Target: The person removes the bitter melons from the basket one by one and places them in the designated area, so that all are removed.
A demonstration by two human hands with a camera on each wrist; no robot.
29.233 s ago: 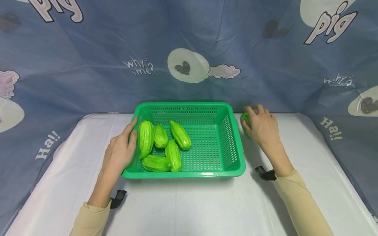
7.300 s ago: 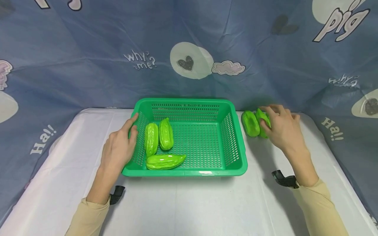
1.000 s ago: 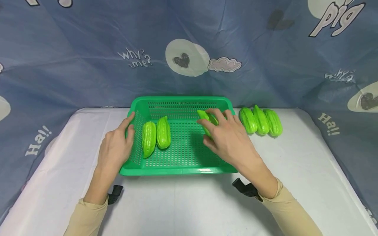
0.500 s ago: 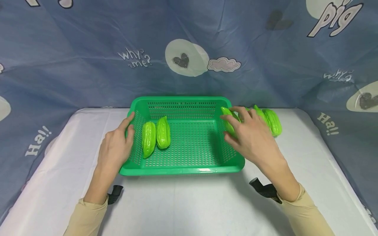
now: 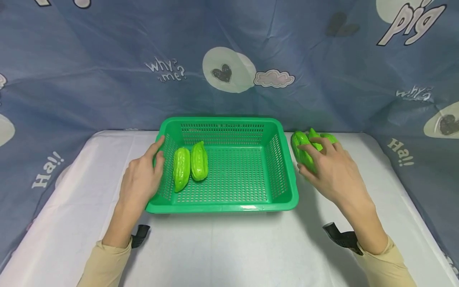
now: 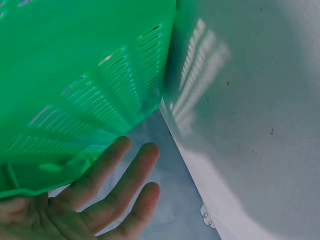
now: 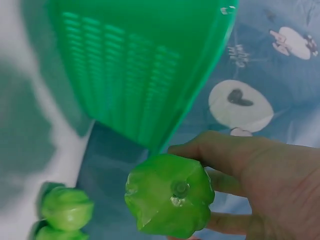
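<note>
Two bitter melons, a left one (image 5: 181, 169) and a right one (image 5: 199, 161), lie side by side in the left half of the green basket (image 5: 233, 207). My left hand (image 5: 141, 175) rests at the basket's left rim. Its fingers stretch along the outside wall in the left wrist view. To the right of the basket, my right hand (image 5: 333, 171) grips a bitter melon (image 7: 167, 195) between thumb and fingers. It hovers over a row of other bitter melons (image 5: 300, 139), which the hand partly covers in the head view.
A white cloth (image 5: 229, 247) covers the table under the basket. Behind it hangs a blue printed curtain (image 5: 143, 99), close to the basket's far side. Each wrist wears a black camera mount, such as the right mount (image 5: 342, 238).
My right hand has carried a bitter melon out of the basket, over its right wall, to the row on the right. Three lay in the basket 7.3 seconds ago. My left hand stays at the rim.
</note>
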